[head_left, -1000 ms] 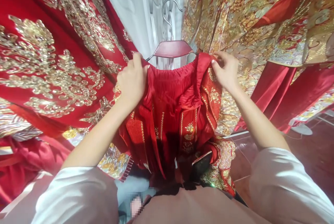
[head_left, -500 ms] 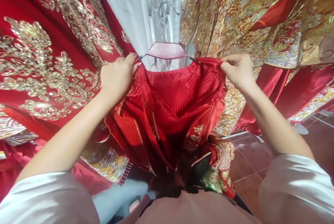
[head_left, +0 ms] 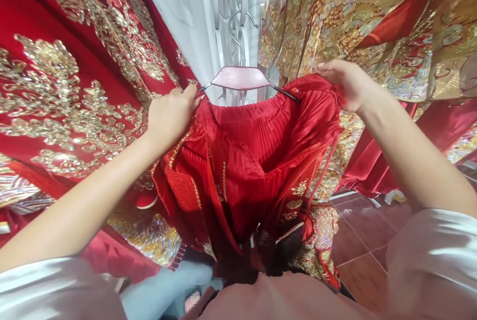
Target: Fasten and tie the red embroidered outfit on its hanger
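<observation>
Two hands [head_left: 172, 114] [head_left: 351, 84] touch the red garment's [head_left: 242, 158] top edge between hanging clothes [head_left: 346, 7].

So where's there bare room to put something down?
On the floor tiles, seen between the patterned cloth and the white right sleeve. It's crowded higher up: sequined red cloth beside the left hand, gold cloth behind the right hand, the red garment between them.

I held the red garment [head_left: 242, 161], gathered along its top edge and trimmed in gold, spread open below the pale pink panel of its hanger [head_left: 240, 78].
</observation>
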`<state>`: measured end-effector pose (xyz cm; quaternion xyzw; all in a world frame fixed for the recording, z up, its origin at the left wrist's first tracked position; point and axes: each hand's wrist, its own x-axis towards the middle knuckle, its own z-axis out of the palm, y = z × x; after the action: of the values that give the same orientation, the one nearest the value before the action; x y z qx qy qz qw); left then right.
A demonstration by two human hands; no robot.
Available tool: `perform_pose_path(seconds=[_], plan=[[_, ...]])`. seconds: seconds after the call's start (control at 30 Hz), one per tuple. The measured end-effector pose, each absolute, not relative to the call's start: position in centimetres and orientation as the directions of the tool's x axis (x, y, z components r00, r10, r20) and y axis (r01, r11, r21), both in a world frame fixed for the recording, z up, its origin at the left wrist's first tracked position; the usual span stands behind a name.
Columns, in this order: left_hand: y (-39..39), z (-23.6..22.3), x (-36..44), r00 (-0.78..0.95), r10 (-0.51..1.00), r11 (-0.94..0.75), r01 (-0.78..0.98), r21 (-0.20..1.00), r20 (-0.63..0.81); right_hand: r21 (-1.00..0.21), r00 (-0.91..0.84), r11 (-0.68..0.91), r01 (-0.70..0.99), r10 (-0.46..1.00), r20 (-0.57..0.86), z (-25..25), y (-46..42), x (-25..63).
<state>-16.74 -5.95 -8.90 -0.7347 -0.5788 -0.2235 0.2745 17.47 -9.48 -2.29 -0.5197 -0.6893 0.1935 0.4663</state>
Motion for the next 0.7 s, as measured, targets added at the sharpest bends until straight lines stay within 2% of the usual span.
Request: perform_pose_path(seconds=[0.03,0.07,0.1,0.13,0.2,0.27,0.37,0.5,0.6,0.7], plan=[[-5.9,-8.9,-16.8,0.231,0.732,-0.187,0.973,-0.137,0.641,-0.751,-0.012,0.276,0.600,0.942,0.336,-1.8,-9.9,17.4],[-5.9,-8.9,-16.7,0.233,0.737,-0.196,0.972,-0.130,0.634,-0.700,0.032,0.157,0.697,0.968,0.248,-1.2,-10.0,17.5],[-5.9,-8.9,-16.6,0.237,0.741,-0.204,0.971,-0.126,0.628,-0.591,0.095,0.051,0.805,0.972,0.213,-0.6,-9.8,17.7],[-5.9,-8.9,-16.5,0.238,0.743,-0.206,0.971,-0.124,0.625,-0.422,0.152,-0.033,0.906,0.956,0.252,0.0,-9.4,18.0],[-6.0,-9.0,-16.1,0.233,0.744,-0.194,0.972,-0.131,0.626,-0.118,0.195,-0.161,0.980,0.903,0.383,0.9,-8.1,18.5],[-6.1,-9.1,-15.8,0.227,0.742,-0.177,0.974,-0.141,0.630,0.058,0.143,-0.194,0.979,0.867,0.477,1.4,-7.0,18.5],[-6.3,-9.1,-15.5,0.227,0.737,-0.174,0.974,-0.145,0.636,0.192,0.080,-0.205,0.960,0.854,0.515,1.6,-6.5,17.6],[-6.5,-9.1,-15.7,0.231,0.737,-0.179,0.973,-0.147,0.635,0.376,0.091,-0.320,0.870,0.852,0.516,0.8,-6.9,16.6],[-6.4,-9.2,-15.7,0.241,0.743,-0.195,0.970,-0.141,0.624,0.527,0.037,-0.237,0.816,0.932,0.361,-1.1,-6.5,16.8],[-6.0,-9.6,-15.5,0.246,0.738,-0.214,0.968,-0.127,0.629,0.548,-0.006,-0.100,0.831,0.982,0.187,-2.3,-5.3,18.1]])
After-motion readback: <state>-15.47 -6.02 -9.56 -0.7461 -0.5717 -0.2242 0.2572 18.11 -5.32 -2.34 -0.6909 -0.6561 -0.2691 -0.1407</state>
